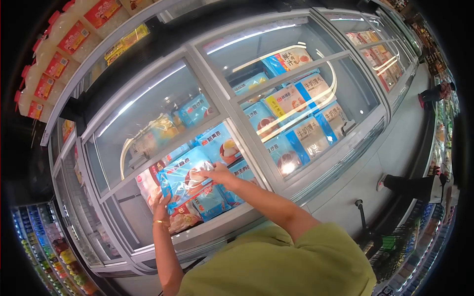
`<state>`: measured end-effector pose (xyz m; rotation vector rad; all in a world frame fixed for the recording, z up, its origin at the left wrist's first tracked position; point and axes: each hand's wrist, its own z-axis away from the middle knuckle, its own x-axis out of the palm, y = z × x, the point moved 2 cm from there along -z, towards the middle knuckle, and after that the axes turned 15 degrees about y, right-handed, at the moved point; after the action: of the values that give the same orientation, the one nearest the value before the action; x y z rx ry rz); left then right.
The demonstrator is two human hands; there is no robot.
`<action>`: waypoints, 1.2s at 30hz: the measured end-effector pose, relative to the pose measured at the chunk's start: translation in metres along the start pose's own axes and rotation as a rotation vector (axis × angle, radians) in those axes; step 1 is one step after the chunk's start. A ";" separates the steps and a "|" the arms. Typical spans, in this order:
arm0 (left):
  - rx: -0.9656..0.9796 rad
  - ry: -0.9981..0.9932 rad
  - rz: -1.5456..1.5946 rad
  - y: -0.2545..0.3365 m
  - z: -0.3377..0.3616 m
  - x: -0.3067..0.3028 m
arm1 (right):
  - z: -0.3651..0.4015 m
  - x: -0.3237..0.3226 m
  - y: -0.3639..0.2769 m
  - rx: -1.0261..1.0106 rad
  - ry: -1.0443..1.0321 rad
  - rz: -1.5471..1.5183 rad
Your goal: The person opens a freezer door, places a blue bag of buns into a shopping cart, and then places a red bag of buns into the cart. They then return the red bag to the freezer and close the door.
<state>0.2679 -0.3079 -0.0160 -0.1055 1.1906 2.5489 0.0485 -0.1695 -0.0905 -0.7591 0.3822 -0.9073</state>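
Observation:
A blue and clear plastic bag of frozen buns (pixel 185 170) is held between my two hands over the open section of a chest freezer. My left hand (pixel 161 206) grips its lower left edge, fingers partly hidden by the wrapping. At the bag's right side, my right hand (pixel 220 174) is closed on the plastic. Under and around it lie more packs: a blue bun bag (pixel 220 143) just behind, another blue bag (pixel 210 201) below, and a reddish pack (pixel 183 220) near the front wall.
Glass sliding lids (pixel 148 118) and metal frames border the opening. Further right, a closed freezer section (pixel 306 106) holds more bun bags. White jugs with red labels (pixel 74 37) stand at upper left. A shopping cart (pixel 395 246) and people are to the right.

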 end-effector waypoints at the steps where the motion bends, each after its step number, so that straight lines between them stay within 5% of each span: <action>1: 0.012 0.003 0.003 -0.006 0.015 -0.013 | 0.023 -0.002 -0.008 -0.021 -0.090 -0.019; 6: -0.110 -0.165 0.280 -0.031 0.099 -0.069 | 0.107 0.008 -0.003 -0.218 -0.347 -0.175; 12: 0.055 -0.114 0.706 -0.060 0.172 -0.104 | 0.220 -0.018 -0.051 -0.321 -0.657 0.086; 14: 0.088 -0.264 0.726 -0.068 0.195 -0.113 | 0.226 -0.011 -0.039 -0.357 -0.733 0.048; 23: -0.002 -0.218 0.812 -0.174 0.216 -0.174 | 0.292 0.004 0.005 -0.210 -0.915 0.163; 30: 0.164 -0.258 0.961 -0.191 0.248 -0.201 | 0.308 0.025 0.031 0.055 -1.070 0.095; 32: 0.135 -0.166 0.949 -0.190 0.253 -0.208 | 0.311 0.030 0.040 0.223 -0.965 0.086; 36: 0.167 -0.120 0.833 -0.185 0.278 -0.212 | 0.308 0.034 0.053 0.230 -0.934 0.113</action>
<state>0.5469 -0.0412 0.0712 0.7156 1.6356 3.0276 0.2805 -0.0457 0.0811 -0.8514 -0.4909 -0.4034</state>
